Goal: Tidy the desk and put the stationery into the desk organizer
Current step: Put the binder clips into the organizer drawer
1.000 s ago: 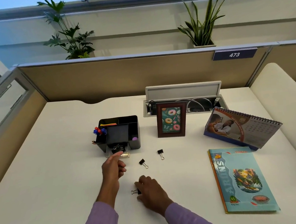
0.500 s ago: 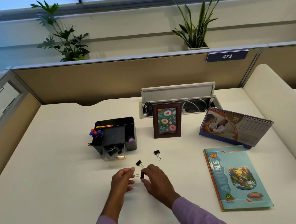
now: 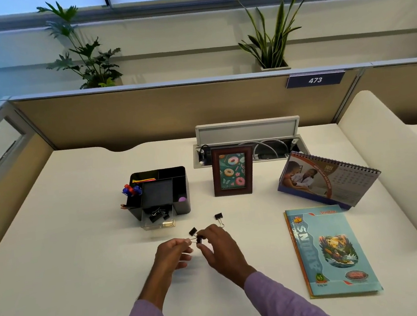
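Both hands pinch one binder clip [image 3: 199,239] above the desk [image 3: 60,274] — left hand [image 3: 172,253] on its wire handles, right hand [image 3: 217,246] on the black body. Open drawer [image 3: 158,220] of the organizer [image 3: 179,183] lies ahead-left (left hand nearer); two clips [image 3: 193,231] [image 3: 218,216] remain loose.

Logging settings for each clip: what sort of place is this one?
Most likely an office cubicle: a desk fenced by partition panels, a number plate reading 473, and a desk calendar beside a black desk organizer.
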### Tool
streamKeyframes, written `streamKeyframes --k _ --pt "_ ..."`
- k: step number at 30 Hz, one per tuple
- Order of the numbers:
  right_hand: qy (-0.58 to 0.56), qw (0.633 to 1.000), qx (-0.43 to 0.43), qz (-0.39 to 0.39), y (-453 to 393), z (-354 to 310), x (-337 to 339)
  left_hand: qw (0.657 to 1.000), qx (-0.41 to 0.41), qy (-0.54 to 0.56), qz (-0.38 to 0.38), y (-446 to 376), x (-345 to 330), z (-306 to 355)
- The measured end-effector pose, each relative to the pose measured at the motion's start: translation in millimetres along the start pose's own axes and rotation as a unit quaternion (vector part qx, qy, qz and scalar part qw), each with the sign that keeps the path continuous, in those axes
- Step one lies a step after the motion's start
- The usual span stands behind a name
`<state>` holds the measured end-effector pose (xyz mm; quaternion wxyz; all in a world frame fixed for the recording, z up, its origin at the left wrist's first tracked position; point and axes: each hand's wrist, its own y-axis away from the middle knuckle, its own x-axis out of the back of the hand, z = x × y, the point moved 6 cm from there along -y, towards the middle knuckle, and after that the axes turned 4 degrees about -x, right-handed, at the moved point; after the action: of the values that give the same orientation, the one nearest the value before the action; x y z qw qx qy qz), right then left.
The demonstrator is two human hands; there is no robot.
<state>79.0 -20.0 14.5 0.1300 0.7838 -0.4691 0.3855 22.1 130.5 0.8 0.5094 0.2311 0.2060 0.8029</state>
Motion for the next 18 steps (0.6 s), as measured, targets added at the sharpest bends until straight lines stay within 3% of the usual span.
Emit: streamKeyframes --k 5,13,18 --pt "0.022 0.999 -0.019 -0.016 0.3 11.4 -5.1 0.999 -0.010 0.015 0.043 -10.0 19.4 8.7" --pt "0.105 0.986 -0.092 -0.090 -11.9 50.1 -3.3 0.977 -0.041 0.052 0.205 -27.0 75.5 41.0" --pt "0.174 0.970 -0.096 -0.137 -22.1 70.1 -2.9 0.974 -0.004 0.070 0.215 -48.0 75.5 47.5"
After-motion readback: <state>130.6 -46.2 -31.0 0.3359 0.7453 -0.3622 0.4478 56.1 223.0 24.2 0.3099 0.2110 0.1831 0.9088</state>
